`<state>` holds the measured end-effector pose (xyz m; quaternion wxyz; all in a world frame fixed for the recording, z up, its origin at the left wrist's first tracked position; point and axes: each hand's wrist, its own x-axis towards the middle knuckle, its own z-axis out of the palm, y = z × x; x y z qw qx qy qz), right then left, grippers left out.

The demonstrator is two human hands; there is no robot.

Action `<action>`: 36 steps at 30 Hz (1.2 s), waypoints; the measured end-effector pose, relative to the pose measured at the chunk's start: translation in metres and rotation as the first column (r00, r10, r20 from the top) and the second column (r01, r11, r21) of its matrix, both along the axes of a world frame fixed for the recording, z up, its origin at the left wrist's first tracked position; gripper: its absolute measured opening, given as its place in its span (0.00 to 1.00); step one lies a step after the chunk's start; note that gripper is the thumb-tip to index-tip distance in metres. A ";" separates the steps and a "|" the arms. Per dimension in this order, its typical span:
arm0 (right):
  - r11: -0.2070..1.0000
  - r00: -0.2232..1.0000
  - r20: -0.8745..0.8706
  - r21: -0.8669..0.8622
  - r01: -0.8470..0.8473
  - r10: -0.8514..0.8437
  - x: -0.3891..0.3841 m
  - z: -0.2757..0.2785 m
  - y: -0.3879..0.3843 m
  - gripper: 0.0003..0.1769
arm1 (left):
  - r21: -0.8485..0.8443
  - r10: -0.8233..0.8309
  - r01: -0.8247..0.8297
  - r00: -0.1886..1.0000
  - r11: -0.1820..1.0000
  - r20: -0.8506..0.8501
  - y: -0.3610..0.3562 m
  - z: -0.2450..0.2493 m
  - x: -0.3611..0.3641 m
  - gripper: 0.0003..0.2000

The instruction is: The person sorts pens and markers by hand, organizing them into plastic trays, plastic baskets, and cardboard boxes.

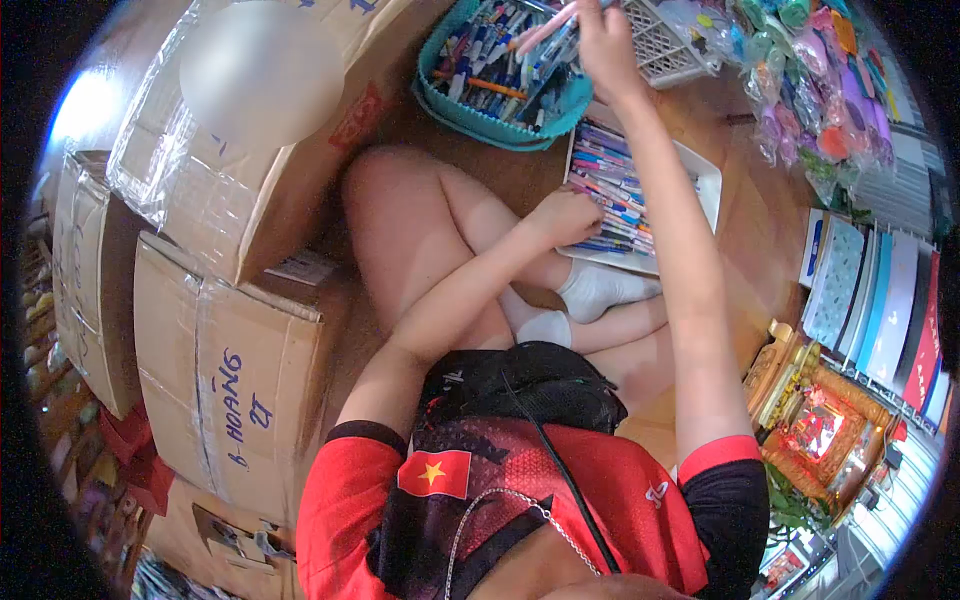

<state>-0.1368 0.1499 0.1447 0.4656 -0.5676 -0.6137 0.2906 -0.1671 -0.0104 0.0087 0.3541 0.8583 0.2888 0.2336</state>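
Observation:
My left hand (568, 217) rests at the left edge of a white tray (708, 190), its fingers curled over the pens (622, 205) lying there in a row; whether it grips one is hidden. Farther up, my right hand (607, 50) is raised over the right side of a teal basket (450, 118) full of loose pens (490, 50). Its fingers are closed on several pens (548, 30), a pink one among them. An orange pen (480, 84) lies across the others in the basket.
Taped cardboard boxes (215, 370) stand at the left. A white plastic crate (655, 45) is behind the tray. Plastic-wrapped colourful goods (820, 80) fill the upper right. Lower right stand upright folders (880, 290) and a red-gold shrine (825, 425). My crossed legs are below the basket.

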 end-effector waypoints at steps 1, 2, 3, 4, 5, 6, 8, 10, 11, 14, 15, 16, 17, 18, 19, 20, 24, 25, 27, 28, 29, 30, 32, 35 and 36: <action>0.993 0.993 -0.012 -0.021 0.115 -0.115 0.006 0.008 -0.006 0.24 | -0.065 0.024 -0.023 1.000 0.998 0.017 0.002 0.004 0.001 0.07; 0.989 0.989 -0.030 -0.017 0.144 -0.144 0.017 0.017 -0.017 0.24 | -0.136 0.045 -0.041 0.998 0.990 0.032 0.002 0.006 0.002 0.07; 0.985 0.984 -0.047 -0.014 0.173 -0.173 0.031 0.028 -0.029 0.24 | -0.054 0.033 -0.027 0.993 0.998 0.114 0.007 0.001 0.001 0.06; 0.989 0.976 -0.163 -0.065 0.134 -0.143 0.047 0.040 -0.046 0.24 | -0.060 0.082 -0.072 0.982 0.996 0.171 0.011 -0.010 0.005 0.07; 0.990 0.953 -0.279 -0.106 0.091 -0.118 0.064 0.047 -0.059 0.24 | -0.176 0.167 -0.134 0.968 0.975 0.187 0.011 0.008 -0.002 0.08; 0.974 0.954 -0.202 -0.001 0.225 -0.221 0.083 0.043 -0.070 0.23 | -0.249 0.268 -0.207 0.932 0.946 0.245 0.013 0.007 -0.001 0.10; 0.995 0.952 -0.298 0.040 0.090 -0.074 0.132 0.028 -0.094 0.13 | -0.383 0.363 -0.230 0.874 0.895 0.323 0.019 0.010 -0.003 0.09; 0.985 0.986 -0.082 -0.099 0.140 -0.148 0.138 0.028 -0.128 0.20 | -0.495 0.440 -0.232 0.824 0.837 0.358 0.028 0.013 -0.006 0.09; 0.965 0.973 0.175 -0.186 0.184 -0.152 0.149 0.022 -0.143 0.22 | -0.554 0.474 -0.215 0.794 0.804 0.380 0.028 0.015 -0.007 0.09; 0.958 0.883 0.467 -0.274 0.084 0.056 0.165 -0.019 -0.169 0.15 | -0.642 0.524 -0.186 0.759 0.744 0.387 0.031 0.008 -0.009 0.10; 0.953 0.868 0.490 -0.293 0.075 0.082 0.162 -0.027 -0.172 0.14 | -0.657 0.530 -0.182 0.757 0.732 0.381 0.033 0.003 -0.008 0.11; 0.948 0.852 0.512 -0.311 0.065 0.109 0.162 -0.041 -0.174 0.14 | -0.671 0.528 -0.155 0.751 0.725 0.396 0.036 -0.003 -0.006 0.11; 0.943 0.835 0.533 -0.329 0.056 0.136 0.162 -0.056 -0.175 0.15 | -0.683 0.540 -0.158 0.746 0.713 0.390 0.034 -0.008 -0.004 0.11; 0.955 0.837 0.521 -0.295 -0.008 0.168 0.164 -0.072 -0.172 0.18 | -0.695 0.552 -0.162 0.740 0.701 0.385 0.033 -0.005 -0.005 0.10; 0.946 0.800 0.557 -0.321 -0.040 0.222 0.161 -0.079 -0.169 0.18 | -0.705 0.564 -0.166 0.733 0.689 0.379 0.032 0.001 -0.006 0.10; 0.935 0.759 0.590 -0.348 -0.070 0.276 0.159 -0.085 -0.165 0.18 | -0.699 0.570 -0.188 0.737 0.689 0.364 0.030 0.007 -0.009 0.10; 0.936 0.674 0.655 -0.301 -0.181 0.341 0.151 -0.108 -0.160 0.19 | -0.641 0.570 -0.289 0.771 0.711 0.284 0.030 0.017 -0.015 0.10; 0.947 0.665 0.676 -0.252 -0.198 0.319 0.148 -0.110 -0.161 0.19 | -0.617 0.563 -0.313 0.784 0.722 0.261 0.031 0.013 -0.014 0.09; 0.957 0.682 0.672 -0.240 -0.166 0.287 0.147 -0.110 -0.163 0.19 | -0.520 0.539 -0.340 0.789 0.784 0.295 0.031 0.008 -0.011 0.09; 0.962 0.697 0.665 -0.220 -0.161 0.269 0.148 -0.109 -0.164 0.19 | -0.469 0.525 -0.352 0.792 0.810 0.311 0.030 0.007 -0.011 0.09; 0.967 0.711 0.657 -0.199 -0.156 0.250 0.149 -0.108 -0.164 0.19 | -0.350 0.496 -0.391 0.817 0.851 0.295 0.030 0.005 -0.010 0.09; 0.983 0.728 0.661 -0.147 -0.112 0.182 0.148 -0.101 -0.165 0.19 | -0.225 0.470 -0.419 0.839 0.880 0.275 0.029 0.005 -0.010 0.09; 0.993 0.752 0.655 -0.117 -0.001 0.078 0.160 -0.096 -0.173 0.19 | -0.020 0.392 -0.396 0.898 0.918 0.201 0.028 0.003 -0.008 0.09; 0.976 0.756 0.651 -0.198 0.086 0.066 0.184 -0.091 -0.184 0.20 | 0.173 0.253 -0.253 0.967 0.952 0.026 0.025 -0.001 -0.004 0.08; 0.961 0.749 0.656 -0.254 0.108 0.089 0.184 -0.085 -0.191 0.20 | 0.218 0.219 -0.206 0.975 0.954 -0.038 0.024 -0.002 -0.002 0.09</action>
